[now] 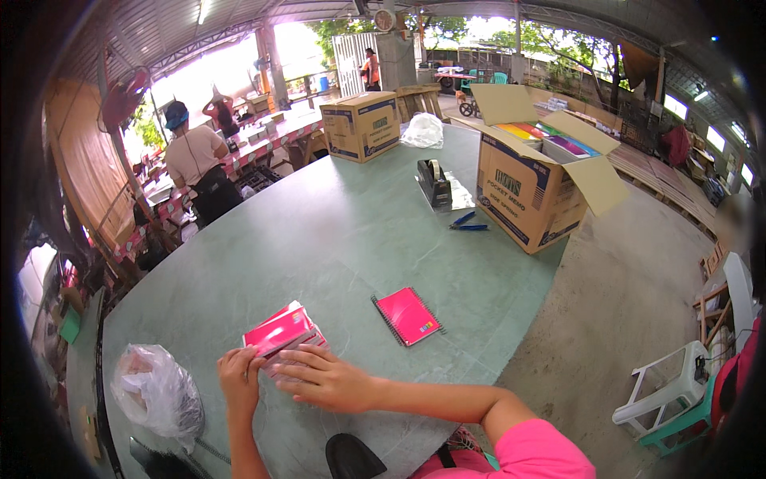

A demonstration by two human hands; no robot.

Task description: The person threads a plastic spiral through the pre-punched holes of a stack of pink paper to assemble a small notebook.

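A small stack of pink-covered memo pads [281,329] lies slightly fanned on the green table in front of me. With fingers and thumb, my left hand [238,377] pinches the near left corner of the top cover. My right hand [323,378] reaches across from the right, its fingers stretched out and spread against the near side of the stack; its fingertips partly cover the pads. To the right, apart from both hands, a pink spiral notebook [407,316] with black wire coils along its sides lies flat.
A clear plastic bag [158,391] sits at the left. Farther off are blue-handled pliers [469,223], a black tape dispenser [433,185], an open carton [523,191] of colourful notebooks and a closed carton [361,126]. A person [191,156] stands at another table; stools [666,387] stand right.
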